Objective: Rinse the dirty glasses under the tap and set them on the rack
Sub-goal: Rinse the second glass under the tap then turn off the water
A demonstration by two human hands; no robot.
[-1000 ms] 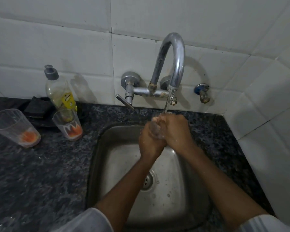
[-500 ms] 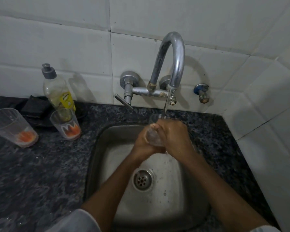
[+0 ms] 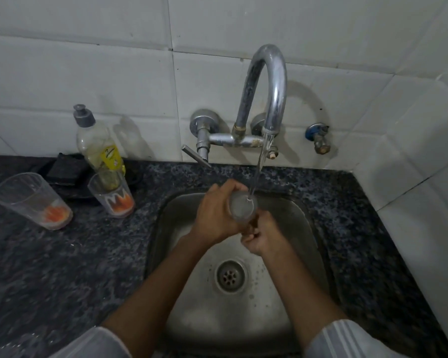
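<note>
Over the steel sink (image 3: 181, 210) I hold a clear glass (image 3: 242, 206) upright under the chrome tap (image 3: 272, 89). Water runs from the spout into its mouth. My left hand (image 3: 215, 213) wraps round the glass's side. My right hand (image 3: 263, 235) grips its lower part from below. Two more glasses with orange residue at the bottom stand on the counter at the left: one (image 3: 34, 200) leaning far left, one (image 3: 111, 193) closer to the sink. No rack is in view.
A dish soap bottle (image 3: 96, 140) stands against the tiled wall behind the nearer glass, beside a dark sponge (image 3: 62, 167). A small blue-handled valve (image 3: 318, 136) sticks out right of the tap. The dark granite counter (image 3: 62, 267) surrounds the sink; a tiled side wall closes the right.
My right hand has slid down from the top of the glass to its base, uncovering the mouth, and water now falls straight in. The view has shifted slightly upward.
</note>
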